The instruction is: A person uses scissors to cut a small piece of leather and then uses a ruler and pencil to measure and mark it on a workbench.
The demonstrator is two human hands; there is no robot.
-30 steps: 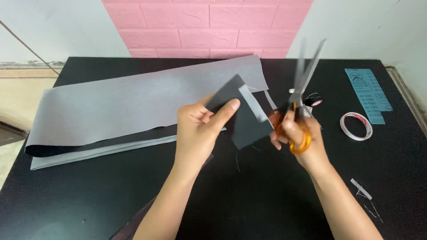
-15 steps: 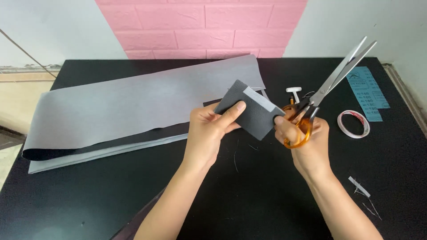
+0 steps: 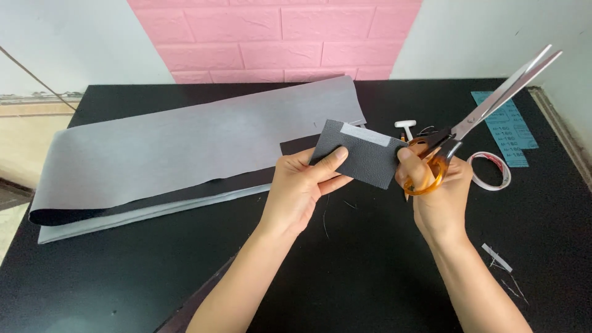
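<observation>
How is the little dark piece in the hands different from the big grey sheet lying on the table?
The small piece is a little rectangle, while the folded sheet stretches across much of the table. The piece is dark charcoal with a pale strip along one edge; the sheet's upper side is light grey. The piece is held up by the left hand, touched by the right hand that carries scissors; the sheet lies flat. The sheet's dark underside looks similar.
</observation>
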